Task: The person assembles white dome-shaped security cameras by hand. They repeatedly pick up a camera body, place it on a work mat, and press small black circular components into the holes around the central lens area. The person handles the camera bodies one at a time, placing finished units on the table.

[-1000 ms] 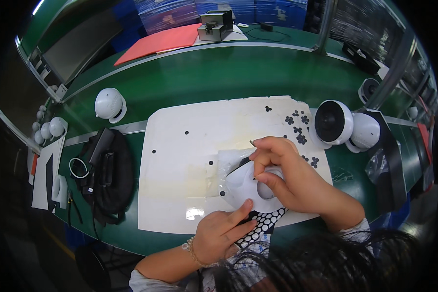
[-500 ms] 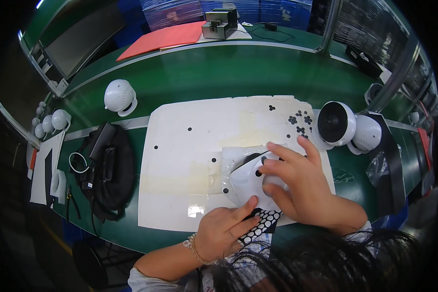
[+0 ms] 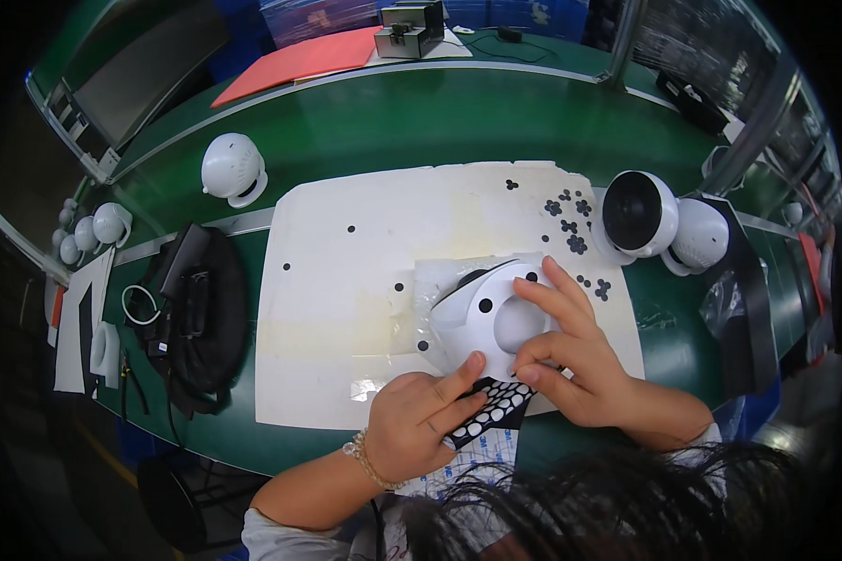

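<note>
A white plastic shell (image 3: pixel 457 344) with a round opening rests on bubble wrap (image 3: pixel 430 278) over a white board. Black dots sit on its surface beside the opening. My left hand (image 3: pixel 419 423) has its index fingertip against the shell's near edge. The middle finger lies across a black sheet of round white dots (image 3: pixel 494 411), which this hand grips; its thumb is hidden. My right hand (image 3: pixel 578 360) is at the shell's right side, thumb and index finger pinched near the lower rim of the opening, the other fingers stretched out. What the pinch holds is too small to tell.
The white board (image 3: pixel 318 365) carries loose black dots and dot clusters (image 3: pixel 568 224). White round-headed devices stand at right (image 3: pixel 641 215) and far left (image 3: pixel 233 168). A black bag (image 3: pixel 210 327), pliers (image 3: pixel 133 383) and white rings lie left. A metal box (image 3: pixel 409 33) sits on the back shelf.
My right hand has drawn down and toward me from over the opening, its thumb and index finger now pinched. A black dot shows at the shell's upper right. My left hand stays nearly in place.
</note>
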The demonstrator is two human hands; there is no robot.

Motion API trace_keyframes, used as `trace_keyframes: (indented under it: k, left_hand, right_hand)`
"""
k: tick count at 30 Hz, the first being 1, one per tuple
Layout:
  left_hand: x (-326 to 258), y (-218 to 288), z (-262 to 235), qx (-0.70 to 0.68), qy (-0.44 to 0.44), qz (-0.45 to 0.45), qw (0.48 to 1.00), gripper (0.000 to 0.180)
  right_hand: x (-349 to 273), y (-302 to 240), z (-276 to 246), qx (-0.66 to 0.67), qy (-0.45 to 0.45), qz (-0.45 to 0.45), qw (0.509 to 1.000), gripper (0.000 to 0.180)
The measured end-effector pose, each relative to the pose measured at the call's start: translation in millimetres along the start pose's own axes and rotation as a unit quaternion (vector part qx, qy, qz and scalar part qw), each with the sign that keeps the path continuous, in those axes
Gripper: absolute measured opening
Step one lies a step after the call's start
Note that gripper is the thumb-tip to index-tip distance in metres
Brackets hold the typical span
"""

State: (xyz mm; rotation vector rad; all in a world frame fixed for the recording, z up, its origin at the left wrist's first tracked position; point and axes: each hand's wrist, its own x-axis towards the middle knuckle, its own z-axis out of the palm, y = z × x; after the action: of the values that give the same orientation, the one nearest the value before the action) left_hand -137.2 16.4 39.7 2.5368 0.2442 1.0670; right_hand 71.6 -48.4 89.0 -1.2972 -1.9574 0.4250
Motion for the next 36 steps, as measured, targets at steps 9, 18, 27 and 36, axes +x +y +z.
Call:
trace_keyframes:
  k: [9, 18, 27, 36]
  left_hand:
    - [0, 0, 2, 0.002, 0.004, -0.006, 1.000, 0.033]
    - [4, 4, 3, -0.005, 0.016, -0.026, 1.000, 0.035]
    - [7, 7, 2, 0.012, 0.023, -0.039, 0.999, 0.037]
    - [4, 3, 6, 0.012, 0.018, -0.036, 0.999, 0.036]
  right_hand:
    - [-6, 3, 2, -0.153, 0.058, -0.087, 0.983, 0.010]
    - [-20, 3, 1, -0.279, 0.128, -0.137, 0.942, 0.035]
    - [-7, -10, 14, -0.161, 0.089, -0.242, 0.953, 0.020]
    - [-18, 10, -2, -0.082, 0.103, -0.107, 0.986, 0.006]
